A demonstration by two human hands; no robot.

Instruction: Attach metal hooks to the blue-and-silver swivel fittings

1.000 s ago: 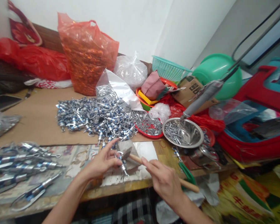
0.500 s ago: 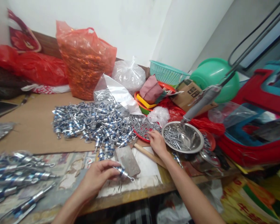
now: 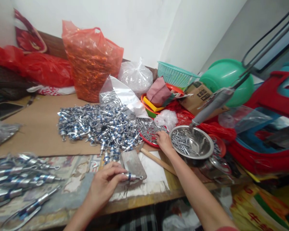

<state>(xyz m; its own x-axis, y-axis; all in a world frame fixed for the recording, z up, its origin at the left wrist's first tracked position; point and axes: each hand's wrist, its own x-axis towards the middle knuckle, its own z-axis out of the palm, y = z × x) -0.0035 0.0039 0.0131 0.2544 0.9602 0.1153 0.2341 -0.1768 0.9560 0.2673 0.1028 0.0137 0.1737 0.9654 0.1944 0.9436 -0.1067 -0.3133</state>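
My left hand (image 3: 108, 183) pinches a small silver metal fitting (image 3: 133, 176) by one end, between thumb and fingers. The fitting has a blue band and a ring-shaped eye pointing right. It is held over the near part of a flat grey metal block (image 3: 133, 164). My right hand (image 3: 164, 142) reaches over a red tray (image 3: 150, 143) of small metal pieces, fingers bent together at its right edge. Whatever is between those fingertips is hidden or too small to name. A large heap of similar blue-banded fittings (image 3: 96, 125) lies behind the block.
A steel bowl (image 3: 208, 150) of metal pins stands right of my right hand. A hammer's wooden handle (image 3: 157, 160) lies beneath my right forearm. More fittings with long loops (image 3: 26, 183) lie at the left. Behind are an orange bag (image 3: 93, 64) and a green basin (image 3: 228, 80).
My left hand has shifted slightly right with the fitting, which now points more level. My right hand stays at the red tray. The whole view has shifted a little.
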